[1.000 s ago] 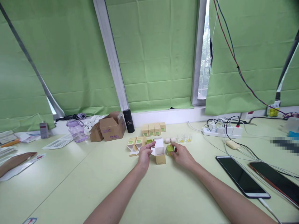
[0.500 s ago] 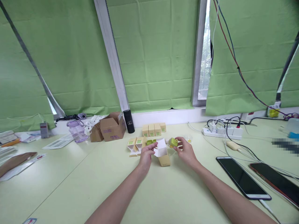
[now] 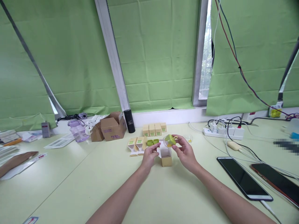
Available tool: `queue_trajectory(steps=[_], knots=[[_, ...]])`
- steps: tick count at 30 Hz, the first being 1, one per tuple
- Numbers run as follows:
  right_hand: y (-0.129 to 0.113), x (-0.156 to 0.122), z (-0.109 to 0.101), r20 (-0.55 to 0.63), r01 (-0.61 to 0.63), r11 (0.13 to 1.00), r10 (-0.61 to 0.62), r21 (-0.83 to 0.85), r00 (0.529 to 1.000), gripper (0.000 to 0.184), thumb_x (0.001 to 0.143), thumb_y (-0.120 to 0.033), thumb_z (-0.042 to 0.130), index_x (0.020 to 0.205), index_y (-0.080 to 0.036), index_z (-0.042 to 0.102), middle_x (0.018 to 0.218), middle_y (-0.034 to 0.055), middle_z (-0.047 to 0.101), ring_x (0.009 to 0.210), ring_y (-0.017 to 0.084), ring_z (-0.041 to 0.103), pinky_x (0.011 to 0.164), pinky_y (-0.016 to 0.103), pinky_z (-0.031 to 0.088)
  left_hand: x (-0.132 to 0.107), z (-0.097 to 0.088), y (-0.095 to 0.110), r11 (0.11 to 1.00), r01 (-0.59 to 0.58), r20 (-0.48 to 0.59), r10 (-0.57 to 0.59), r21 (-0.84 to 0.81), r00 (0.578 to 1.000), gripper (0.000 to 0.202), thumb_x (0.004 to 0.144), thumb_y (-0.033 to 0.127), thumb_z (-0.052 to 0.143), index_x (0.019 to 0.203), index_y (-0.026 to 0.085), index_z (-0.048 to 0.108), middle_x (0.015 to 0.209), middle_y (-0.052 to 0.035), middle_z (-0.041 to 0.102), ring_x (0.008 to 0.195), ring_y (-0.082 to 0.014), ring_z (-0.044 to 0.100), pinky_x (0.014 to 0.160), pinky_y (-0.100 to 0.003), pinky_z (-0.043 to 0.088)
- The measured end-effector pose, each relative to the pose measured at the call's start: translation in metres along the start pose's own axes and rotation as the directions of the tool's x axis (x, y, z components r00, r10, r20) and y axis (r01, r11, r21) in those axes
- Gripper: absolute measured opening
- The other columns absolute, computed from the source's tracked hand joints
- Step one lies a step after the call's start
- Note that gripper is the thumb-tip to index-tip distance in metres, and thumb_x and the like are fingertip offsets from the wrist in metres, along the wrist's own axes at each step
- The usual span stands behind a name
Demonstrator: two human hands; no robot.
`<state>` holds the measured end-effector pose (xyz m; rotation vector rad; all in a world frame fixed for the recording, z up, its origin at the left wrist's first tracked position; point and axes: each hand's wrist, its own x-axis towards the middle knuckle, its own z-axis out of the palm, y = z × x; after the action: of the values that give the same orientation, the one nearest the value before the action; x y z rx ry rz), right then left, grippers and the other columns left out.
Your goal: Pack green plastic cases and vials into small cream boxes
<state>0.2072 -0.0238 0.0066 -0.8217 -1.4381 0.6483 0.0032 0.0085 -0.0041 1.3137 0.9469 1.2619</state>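
In the head view my right hand (image 3: 186, 152) is closed on a small clear container with a green cap and a strap loop (image 3: 169, 141), tilted with its clear end to the left. Right below it stands a small kraft box (image 3: 166, 161), its top open and its white inside showing. My left hand (image 3: 150, 154) pinches the white flap at the box's left edge; the fingertips partly cover the flap. Just beyond the left hand lie two green caps (image 3: 153, 142). Two opened kraft boxes with green labels (image 3: 136, 143) are to their left.
Several closed kraft boxes (image 3: 152, 129) line up at the back, with a clear lid-like piece (image 3: 188, 138) to the right. Further out are a black cylinder (image 3: 129, 121), a brown carton (image 3: 113, 128), a power strip (image 3: 223, 133) and two phones (image 3: 244, 178). Another person's hand (image 3: 25, 157) rests far left.
The box has tipped upright, so its opening now faces up. My right hand has turned the green-capped container, showing its clear body, and brought it left above the box.
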Motion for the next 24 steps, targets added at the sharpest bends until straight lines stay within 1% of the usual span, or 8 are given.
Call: queue_trajectory(steps=[2,3,7,12,15,17,21,24], knots=[[0.0,-0.002,0.002,0.049,0.019,0.999,-0.018,-0.031,0.999,0.039,0.098,-0.038,0.061,0.135,-0.028,0.057,0.136,0.0107,0.067,0.112,0.025,0.068,0.07,0.03,0.058,0.0,0.001,0.001,1.0,-0.009,0.011,0.009,0.012,1.0,0.06,0.06,0.014,0.065,0.117,0.016,0.081,0.114,-0.0096,0.079,0.108,-0.0271,0.063,0.095,-0.035,0.046],[0.0,-0.003,0.003,0.07,0.023,0.999,-0.02,-0.049,0.997,0.039,0.099,-0.037,0.06,0.136,-0.028,0.056,0.134,0.0104,0.067,0.11,0.024,0.068,0.071,0.03,0.058,-0.001,0.001,0.001,1.0,-0.015,0.013,0.014,0.014,1.0,0.059,0.06,0.014,0.065,0.118,0.017,0.081,0.114,-0.0094,0.079,0.107,-0.0272,0.063,0.095,-0.035,0.046],[0.003,-0.002,0.001,0.096,0.032,0.991,-0.019,-0.127,0.995,0.038,0.1,-0.035,0.056,0.137,-0.028,0.055,0.129,0.0095,0.069,0.103,0.023,0.068,0.064,0.029,0.056,-0.001,0.0,0.003,0.999,-0.031,0.003,0.031,0.024,1.0,0.059,0.06,0.014,0.066,0.117,0.017,0.081,0.113,-0.0088,0.079,0.106,-0.0271,0.063,0.093,-0.035,0.047],[0.006,0.002,-0.004,0.097,0.055,0.975,-0.034,-0.215,0.995,0.039,0.1,-0.034,0.053,0.138,-0.027,0.054,0.133,0.0099,0.068,0.093,0.022,0.069,0.061,0.03,0.055,-0.002,-0.001,0.004,0.999,-0.033,-0.014,0.034,0.035,0.999,0.058,0.061,0.016,0.065,0.116,0.017,0.082,0.112,-0.0093,0.078,0.105,-0.0272,0.063,0.094,-0.036,0.046],[0.009,0.002,-0.006,0.115,0.069,0.962,-0.039,-0.263,0.993,0.037,0.101,-0.034,0.052,0.138,-0.028,0.054,0.134,0.0094,0.068,0.09,0.021,0.069,0.063,0.031,0.055,-0.002,0.0,0.002,1.0,-0.01,-0.038,0.01,0.008,0.999,0.056,0.06,0.016,0.064,0.113,0.017,0.083,0.114,-0.0099,0.078,0.106,-0.0278,0.063,0.096,-0.037,0.045],[0.011,0.002,-0.007,0.123,0.076,0.954,-0.042,-0.291,0.992,0.037,0.101,-0.034,0.051,0.137,-0.028,0.053,0.133,0.0091,0.068,0.09,0.021,0.07,0.063,0.031,0.055,-0.001,0.001,0.001,1.0,0.008,-0.046,-0.009,-0.028,0.999,0.056,0.058,0.015,0.063,0.11,0.017,0.084,0.116,-0.0101,0.078,0.11,-0.0285,0.063,0.099,-0.037,0.044],[0.017,0.001,-0.008,0.161,0.113,0.93,-0.058,-0.351,0.985,0.037,0.101,-0.033,0.051,0.138,-0.028,0.053,0.134,0.0093,0.067,0.091,0.022,0.071,0.062,0.03,0.056,0.0,0.002,-0.003,0.995,0.028,-0.039,-0.032,-0.091,0.999,0.057,0.056,0.014,0.061,0.107,0.018,0.084,0.12,-0.0103,0.078,0.117,-0.0297,0.062,0.102,-0.038,0.043],[0.02,-0.001,-0.008,0.197,0.135,0.907,-0.059,-0.398,0.979,0.039,0.1,-0.032,0.053,0.139,-0.028,0.053,0.128,0.0088,0.07,0.089,0.022,0.072,0.066,0.032,0.057,0.001,0.001,-0.006,0.994,0.026,-0.035,-0.03,-0.102,0.999,0.058,0.055,0.014,0.06,0.108,0.018,0.084,0.116,-0.0097,0.078,0.115,-0.0296,0.063,0.102,-0.038,0.043]])
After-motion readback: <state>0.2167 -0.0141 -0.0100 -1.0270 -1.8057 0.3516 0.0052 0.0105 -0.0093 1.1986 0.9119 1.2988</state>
